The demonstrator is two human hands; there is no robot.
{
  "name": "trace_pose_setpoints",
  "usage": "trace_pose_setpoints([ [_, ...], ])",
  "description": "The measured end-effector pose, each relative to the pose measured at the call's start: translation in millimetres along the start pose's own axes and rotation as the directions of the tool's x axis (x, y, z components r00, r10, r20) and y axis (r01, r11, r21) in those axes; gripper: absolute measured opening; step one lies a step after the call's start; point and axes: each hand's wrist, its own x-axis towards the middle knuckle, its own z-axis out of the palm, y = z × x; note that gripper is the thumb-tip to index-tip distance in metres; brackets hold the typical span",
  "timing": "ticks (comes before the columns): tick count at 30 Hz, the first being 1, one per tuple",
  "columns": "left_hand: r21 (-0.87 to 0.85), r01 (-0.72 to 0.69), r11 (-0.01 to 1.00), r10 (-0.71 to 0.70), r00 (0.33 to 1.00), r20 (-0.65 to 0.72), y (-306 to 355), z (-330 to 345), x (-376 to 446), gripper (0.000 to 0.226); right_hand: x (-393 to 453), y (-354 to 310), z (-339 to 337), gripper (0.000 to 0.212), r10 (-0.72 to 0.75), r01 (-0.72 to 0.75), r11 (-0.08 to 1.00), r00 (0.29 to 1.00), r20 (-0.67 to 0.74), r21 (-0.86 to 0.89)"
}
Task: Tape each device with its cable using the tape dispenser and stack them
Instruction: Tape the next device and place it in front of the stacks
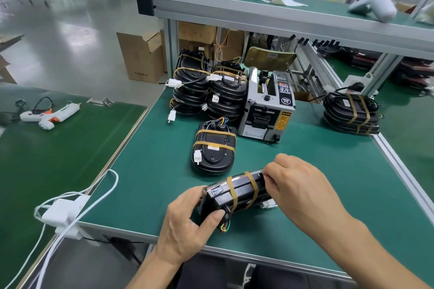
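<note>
I hold a black device (225, 197) tilted on its side just above the green table (150, 162), with two tan tape bands round it and coloured wires hanging from its near end. My left hand (187, 223) grips its near end. My right hand (296, 185) grips its far end, fingers curled over the top edge; a white connector peeks out below. A taped device (215, 150) lies flat in front. Behind it stand two stacks of taped devices (209, 87). The tape dispenser (267, 105) stands to their right.
Another taped stack (352, 110) sits at the table's right edge. A white adapter with cables (63, 216) hangs over the near left corner. A glue gun (51, 112) lies on the left table. A raised shelf (258, 14) and cardboard boxes (143, 56) stand behind.
</note>
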Motion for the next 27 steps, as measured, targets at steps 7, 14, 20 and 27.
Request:
trace_pose_setpoints([
  [7, 0.011, 0.012, 1.000, -0.013, 1.000, 0.001, -3, 0, -2, 0.036, 5, -2, -5, 0.030, -0.022, 0.024, 0.999, 0.998, 0.056, -0.042],
  [14, 0.011, -0.002, 1.000, 0.002, 1.000, -0.001, -3, 0, -2, 0.037, 9, -3, -8, 0.030, 0.006, 0.017, 0.995, 0.976, 0.219, -0.103],
  [20, 0.012, -0.013, 1.000, 0.013, 1.000, -0.001, 0, 0, -1, 0.034, 9, 0, -11, 0.010, 0.049, -0.015, 0.994, 0.947, 0.317, -0.107],
  [27, 0.016, 0.003, 1.000, -0.003, 1.000, -0.005, 3, 0, 0, 0.031, 3, -1, -17, 0.023, 0.049, -0.033, 0.998, 0.943, 0.329, -0.054],
])
